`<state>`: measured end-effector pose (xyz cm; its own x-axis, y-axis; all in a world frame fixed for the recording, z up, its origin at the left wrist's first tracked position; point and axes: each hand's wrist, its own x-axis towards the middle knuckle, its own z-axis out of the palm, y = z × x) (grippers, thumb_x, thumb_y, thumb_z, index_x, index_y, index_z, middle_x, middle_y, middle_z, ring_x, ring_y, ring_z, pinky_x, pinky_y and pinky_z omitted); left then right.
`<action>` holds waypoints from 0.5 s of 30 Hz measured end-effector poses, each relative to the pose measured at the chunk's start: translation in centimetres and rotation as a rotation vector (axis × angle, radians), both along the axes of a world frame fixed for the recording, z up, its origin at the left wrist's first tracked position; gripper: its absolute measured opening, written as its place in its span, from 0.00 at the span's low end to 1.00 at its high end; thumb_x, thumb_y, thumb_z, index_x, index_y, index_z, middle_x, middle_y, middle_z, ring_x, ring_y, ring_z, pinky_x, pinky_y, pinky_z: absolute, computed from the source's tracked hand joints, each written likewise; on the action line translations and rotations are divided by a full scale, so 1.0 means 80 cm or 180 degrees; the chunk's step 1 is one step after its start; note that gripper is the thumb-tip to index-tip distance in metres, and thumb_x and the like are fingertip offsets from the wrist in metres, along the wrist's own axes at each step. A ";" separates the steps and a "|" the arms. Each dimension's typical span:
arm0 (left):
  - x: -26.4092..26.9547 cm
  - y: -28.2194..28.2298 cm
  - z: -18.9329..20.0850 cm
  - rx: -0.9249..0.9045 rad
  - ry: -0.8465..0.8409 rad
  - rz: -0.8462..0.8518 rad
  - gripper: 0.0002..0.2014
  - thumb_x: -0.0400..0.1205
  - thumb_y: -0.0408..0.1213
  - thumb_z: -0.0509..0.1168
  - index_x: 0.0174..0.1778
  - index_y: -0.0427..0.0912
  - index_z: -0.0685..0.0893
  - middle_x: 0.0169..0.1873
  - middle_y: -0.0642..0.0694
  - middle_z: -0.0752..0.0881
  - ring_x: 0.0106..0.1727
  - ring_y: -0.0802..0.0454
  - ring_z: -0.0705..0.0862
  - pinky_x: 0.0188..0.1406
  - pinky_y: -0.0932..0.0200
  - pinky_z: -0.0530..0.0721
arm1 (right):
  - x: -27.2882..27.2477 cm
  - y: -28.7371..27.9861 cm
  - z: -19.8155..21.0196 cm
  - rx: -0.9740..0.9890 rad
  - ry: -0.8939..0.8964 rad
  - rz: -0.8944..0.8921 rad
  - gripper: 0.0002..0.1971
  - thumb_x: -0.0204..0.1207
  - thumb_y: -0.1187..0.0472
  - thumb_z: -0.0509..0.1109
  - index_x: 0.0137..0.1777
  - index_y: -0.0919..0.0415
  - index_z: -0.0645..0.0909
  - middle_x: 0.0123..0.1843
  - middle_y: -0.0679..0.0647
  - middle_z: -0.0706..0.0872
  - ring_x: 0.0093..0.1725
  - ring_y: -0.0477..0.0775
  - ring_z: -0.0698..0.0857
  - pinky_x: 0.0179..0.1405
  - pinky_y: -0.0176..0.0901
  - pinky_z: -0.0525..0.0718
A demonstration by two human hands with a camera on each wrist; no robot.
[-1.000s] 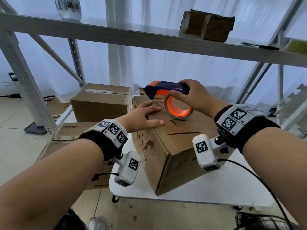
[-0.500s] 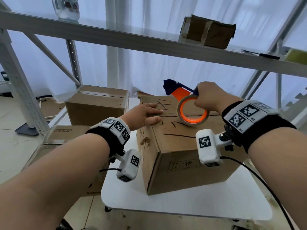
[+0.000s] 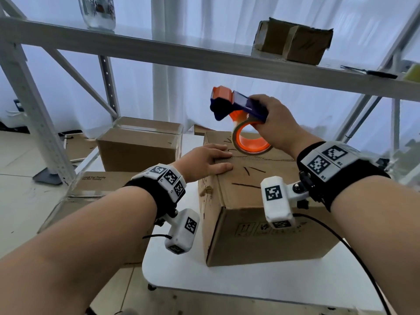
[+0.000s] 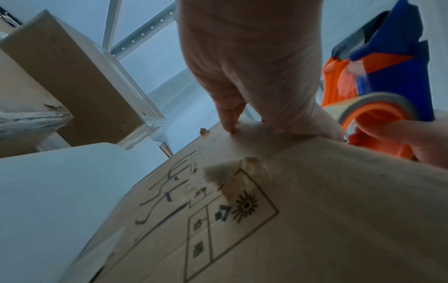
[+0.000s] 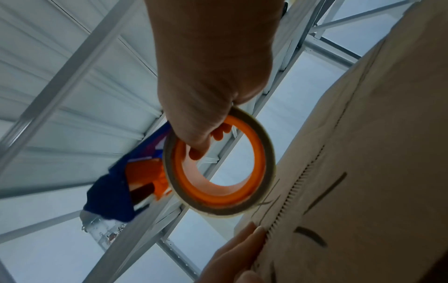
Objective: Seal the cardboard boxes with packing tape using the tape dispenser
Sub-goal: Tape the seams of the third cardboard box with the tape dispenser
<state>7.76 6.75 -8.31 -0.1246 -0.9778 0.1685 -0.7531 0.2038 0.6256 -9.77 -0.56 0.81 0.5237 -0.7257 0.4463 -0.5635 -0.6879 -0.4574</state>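
Half a second on, my right hand point(image 3: 276, 123) has lifted the tape dispenser point(image 3: 238, 108) higher above the cardboard box point(image 3: 261, 201), its blue-and-orange nose now tipped up and pointing left, the tape roll point(image 3: 251, 142) hanging just over the box's far top edge. My right fingers point(image 5: 201, 151) are curled round the dispenser's handle, one fingertip showing through the roll's orange core. My left hand point(image 3: 203, 162) remains flat on the box's top near its left edge, fingers straight and pressing down beside the serrated end of a tape strip point(image 3: 250, 158) that runs along the top seam; it grips nothing. The box sits on the white desk point(image 3: 250, 287), flaps closed, black pen marks scattered over its top and printed symbols on its side. Behind it on the left stands a second closed box point(image 3: 138, 144), with a third box point(image 3: 91, 189) lower down beside the desk. On the shelf point(image 3: 159, 51) overhead rest a small worn carton point(image 3: 293, 42) and a glass jar point(image 3: 97, 12); their contents cannot be made out.
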 end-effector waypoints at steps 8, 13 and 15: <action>-0.004 -0.012 -0.008 -0.0013 0.0386 -0.0063 0.20 0.81 0.48 0.67 0.68 0.50 0.81 0.74 0.56 0.73 0.73 0.60 0.70 0.71 0.65 0.61 | -0.013 -0.019 -0.008 0.0079 0.0414 0.0029 0.24 0.75 0.75 0.67 0.70 0.59 0.74 0.56 0.53 0.79 0.52 0.53 0.79 0.52 0.35 0.71; -0.001 -0.006 -0.006 -0.0058 0.0315 0.0031 0.18 0.81 0.48 0.66 0.66 0.50 0.83 0.73 0.56 0.75 0.70 0.60 0.73 0.72 0.61 0.67 | -0.021 -0.019 -0.029 -0.0048 0.0579 -0.0017 0.24 0.75 0.75 0.65 0.70 0.58 0.74 0.57 0.55 0.80 0.50 0.52 0.77 0.51 0.38 0.71; 0.003 -0.002 -0.004 -0.0092 0.0401 0.0124 0.17 0.84 0.47 0.62 0.66 0.49 0.83 0.73 0.55 0.76 0.71 0.57 0.74 0.73 0.57 0.68 | -0.030 -0.021 -0.029 0.0043 0.0469 -0.0067 0.21 0.77 0.71 0.66 0.69 0.57 0.73 0.54 0.53 0.80 0.48 0.53 0.77 0.49 0.38 0.71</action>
<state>7.99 6.63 -8.60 -0.0628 -0.9760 0.2087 -0.6766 0.1954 0.7100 -12.17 -2.21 -1.52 0.5675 -0.7426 0.3557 -0.6393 -0.6696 -0.3780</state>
